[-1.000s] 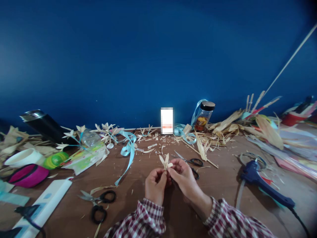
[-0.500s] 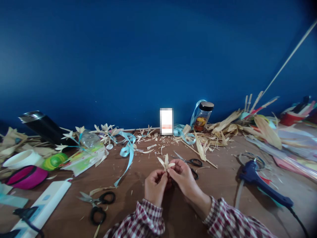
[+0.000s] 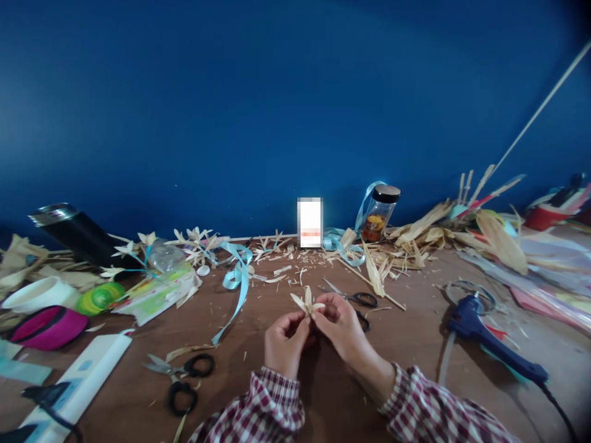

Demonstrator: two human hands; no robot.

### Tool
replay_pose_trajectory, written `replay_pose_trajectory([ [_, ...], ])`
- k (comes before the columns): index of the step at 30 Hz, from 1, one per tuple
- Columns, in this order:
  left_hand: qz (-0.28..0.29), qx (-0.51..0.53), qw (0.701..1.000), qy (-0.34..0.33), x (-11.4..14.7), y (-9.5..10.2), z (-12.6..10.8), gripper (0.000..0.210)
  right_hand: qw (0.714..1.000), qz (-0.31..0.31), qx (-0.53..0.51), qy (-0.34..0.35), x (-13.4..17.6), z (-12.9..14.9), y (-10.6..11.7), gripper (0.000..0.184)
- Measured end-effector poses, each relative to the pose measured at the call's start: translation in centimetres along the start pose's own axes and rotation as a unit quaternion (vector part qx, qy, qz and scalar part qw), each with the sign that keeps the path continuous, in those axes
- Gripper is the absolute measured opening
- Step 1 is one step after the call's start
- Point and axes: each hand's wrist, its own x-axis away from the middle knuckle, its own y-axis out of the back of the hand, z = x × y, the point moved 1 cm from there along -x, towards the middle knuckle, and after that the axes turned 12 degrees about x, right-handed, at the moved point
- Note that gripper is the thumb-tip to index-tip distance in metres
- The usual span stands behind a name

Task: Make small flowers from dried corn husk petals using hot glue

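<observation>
Between my two hands is a small pale corn husk flower [image 3: 306,301] with pointed petals spread outward, held above the table. My left hand [image 3: 285,341] pinches its base between thumb and fingers. From the other side, my right hand [image 3: 344,329] closes thumb and forefinger on the flower near its right petal. The flower's underside is hidden by my fingers. Just behind my right hand lies a pair of scissors [image 3: 364,299] with black handles, partly covered. Another pair of black-handled scissors [image 3: 181,375] rests open to the left of my left hand.
A blue glue gun [image 3: 496,341] with a cord lies at the right. Light blue ribbon [image 3: 237,277], husk scraps [image 3: 415,240] and a lidded jar [image 3: 379,215] are along the back. At the left are a power strip [image 3: 80,381], black bottle [image 3: 78,234] and finished-looking husk flowers [image 3: 196,240].
Both hands and the flower have shifted very slightly left, with the grip looking the same. The view has moved a little; the objects on the table stay in place.
</observation>
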Motion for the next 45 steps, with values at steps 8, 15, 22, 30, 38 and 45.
replay_pose_trajectory([
  [8, 0.010, -0.037, 0.999, -0.023, -1.0, 0.9, 1.1, 0.026, 0.997, 0.005, 0.063, 0.033, 0.1, -0.6, 0.3, 0.021],
  [15, 0.009, -0.032, 0.999, 0.012, -1.3, 1.1, 0.1, 0.028, 0.998, 0.050, -0.032, 0.000, -0.1, -0.8, 0.3, 0.018],
  [22, 0.050, 0.049, 0.991, 0.117, -0.9, 0.7, -1.7, 0.034, 0.968, 0.174, -0.160, -0.080, -0.3, 0.3, 0.9, 0.023],
  [30, 0.079, 0.054, 0.984, 0.150, -0.8, 0.8, -1.7, 0.034, 0.954, 0.221, -0.184, -0.083, -0.5, -0.1, 1.1, 0.018],
  [38, 0.103, 0.065, 0.981, 0.149, -0.7, 0.8, -1.7, 0.030, 0.945, 0.248, -0.193, -0.094, -0.4, -0.4, 1.1, 0.013],
  [45, 0.110, 0.042, 0.982, 0.147, -0.5, 0.7, -1.9, 0.028, 0.945, 0.244, -0.194, -0.094, -0.4, -0.4, 1.1, 0.013],
])
